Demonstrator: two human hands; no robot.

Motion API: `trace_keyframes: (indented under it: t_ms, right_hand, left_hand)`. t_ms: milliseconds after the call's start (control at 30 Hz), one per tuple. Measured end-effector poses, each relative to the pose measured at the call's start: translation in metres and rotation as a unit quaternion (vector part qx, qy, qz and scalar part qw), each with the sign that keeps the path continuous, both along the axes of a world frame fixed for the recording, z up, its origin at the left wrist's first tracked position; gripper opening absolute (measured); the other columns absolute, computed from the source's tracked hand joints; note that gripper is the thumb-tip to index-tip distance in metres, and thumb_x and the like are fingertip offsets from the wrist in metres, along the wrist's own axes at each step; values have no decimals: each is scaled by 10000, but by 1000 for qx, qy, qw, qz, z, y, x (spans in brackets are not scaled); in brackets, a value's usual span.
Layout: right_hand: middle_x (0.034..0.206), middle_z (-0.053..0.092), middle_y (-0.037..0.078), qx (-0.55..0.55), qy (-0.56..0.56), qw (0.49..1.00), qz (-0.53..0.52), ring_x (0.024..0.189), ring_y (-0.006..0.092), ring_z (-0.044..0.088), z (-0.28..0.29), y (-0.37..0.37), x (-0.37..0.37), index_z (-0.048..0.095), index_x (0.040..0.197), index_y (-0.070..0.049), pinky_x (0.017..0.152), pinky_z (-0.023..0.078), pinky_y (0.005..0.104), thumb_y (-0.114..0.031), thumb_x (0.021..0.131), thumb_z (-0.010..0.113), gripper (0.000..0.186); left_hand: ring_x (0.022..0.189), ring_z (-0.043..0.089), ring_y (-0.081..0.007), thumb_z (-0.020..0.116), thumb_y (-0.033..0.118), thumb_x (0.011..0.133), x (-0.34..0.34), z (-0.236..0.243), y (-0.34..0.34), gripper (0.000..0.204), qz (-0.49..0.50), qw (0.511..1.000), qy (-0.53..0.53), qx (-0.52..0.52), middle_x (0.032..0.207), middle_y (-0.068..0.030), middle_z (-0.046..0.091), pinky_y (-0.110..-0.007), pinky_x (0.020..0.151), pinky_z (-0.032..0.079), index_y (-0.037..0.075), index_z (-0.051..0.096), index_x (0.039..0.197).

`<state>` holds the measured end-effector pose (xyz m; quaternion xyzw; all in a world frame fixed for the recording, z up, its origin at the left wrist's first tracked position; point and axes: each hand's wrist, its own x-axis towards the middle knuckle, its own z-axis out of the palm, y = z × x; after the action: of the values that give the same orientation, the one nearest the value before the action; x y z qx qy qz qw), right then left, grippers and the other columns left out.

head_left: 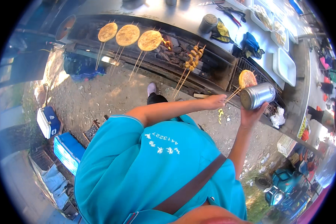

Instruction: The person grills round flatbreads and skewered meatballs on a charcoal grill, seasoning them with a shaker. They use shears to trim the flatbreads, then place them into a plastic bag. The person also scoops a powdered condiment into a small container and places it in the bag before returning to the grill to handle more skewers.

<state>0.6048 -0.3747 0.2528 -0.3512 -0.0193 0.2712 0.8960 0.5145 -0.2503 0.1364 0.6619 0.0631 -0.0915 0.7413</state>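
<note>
My left hand [214, 101] is closed round the wooden skewers of a round flatbread [247, 78], browned with a reddish patch. In my right hand [251, 116] is a silver metal shaker [257, 96], tipped on its side with its lid toward the flatbread. The shaker hides the flatbread's lower edge. To the left, a charcoal grill [212, 76] bears skewers of yellowish food pieces [194, 58] and three round skewered flatbreads, the nearest of them a golden flatbread [150, 40] beside a small flame [168, 44].
A wire rack [263, 74] adjoins the grill's right end. Behind it, the metal counter holds a canister [208, 23], yellow-and-black gloves [222, 31], tongs [231, 16], a blue cloth [251, 44] and a white tray [284, 67]. Coolers [69, 151] stand on the ground at left.
</note>
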Motion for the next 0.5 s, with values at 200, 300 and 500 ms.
trace_keyframes:
  t_ms: [200,300,500]
  right_hand:
    - [1296,426,163,-5,-8,997,80,1213,311,424,24,128,32,293,1343,-73,1015,378,473,-283,759,719,752]
    - [1177,499,69,-9,-28,989,148,1079,222,515,23,212,20,392,1260,-59,961,437,392,-272,772,711,621]
    - [936,561,30,-73,-132,971,186,861,135,565,17,319,-12,488,1064,-30,741,492,308,-304,761,724,472]
  left_hand:
    - [1069,521,-314,548,27,806,-120,65,164,383,356,860,-125,344,1154,-167,534,-360,923,410,21,499,1185]
    - [1074,512,-330,566,113,809,-176,25,224,446,430,735,-41,523,1169,-181,527,-376,904,419,41,461,1237]
    - [952,575,-323,597,198,803,-181,14,240,515,387,832,149,368,1100,-175,573,-380,798,460,30,430,1260]
